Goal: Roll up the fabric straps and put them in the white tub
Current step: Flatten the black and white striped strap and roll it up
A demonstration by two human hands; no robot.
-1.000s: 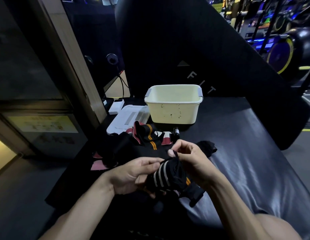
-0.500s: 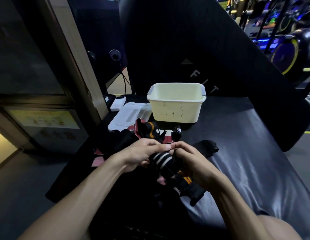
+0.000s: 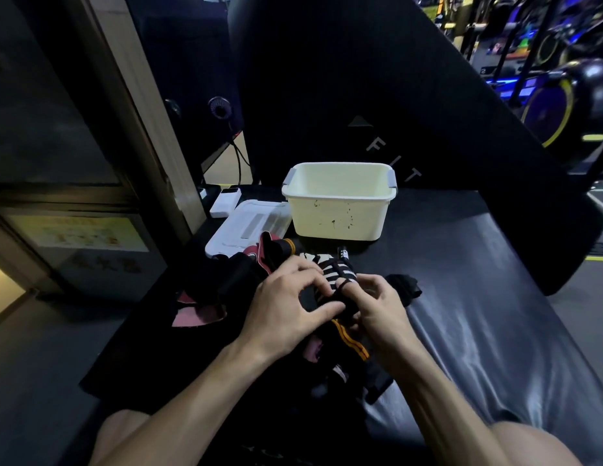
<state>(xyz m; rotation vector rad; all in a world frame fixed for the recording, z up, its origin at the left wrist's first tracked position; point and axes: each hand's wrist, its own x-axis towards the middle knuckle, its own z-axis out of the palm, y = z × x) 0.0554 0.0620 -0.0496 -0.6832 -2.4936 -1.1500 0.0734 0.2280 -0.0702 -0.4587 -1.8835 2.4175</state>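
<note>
A black fabric strap with white stripes (image 3: 330,279) is held between both hands above the black padded bench. My left hand (image 3: 286,317) grips its left side with curled fingers and thumb. My right hand (image 3: 377,307) pinches its right side, with a thin black loop over the fingers. An orange-striped tail of the strap (image 3: 350,341) hangs below the hands. More loose straps, black, red and pink (image 3: 226,284), lie in a heap to the left. The white tub (image 3: 339,200) stands beyond the hands and looks empty.
A white flat lid or tray (image 3: 246,227) and a small white box (image 3: 226,201) lie left of the tub. A black upright pad (image 3: 360,89) rises behind it. A wooden door frame (image 3: 135,105) stands left. Another black strap (image 3: 404,287) lies right of my hands.
Both hands have moved forward toward the tub with the strap, and the striped part now sits higher between the fingers, more tightly bunched.
</note>
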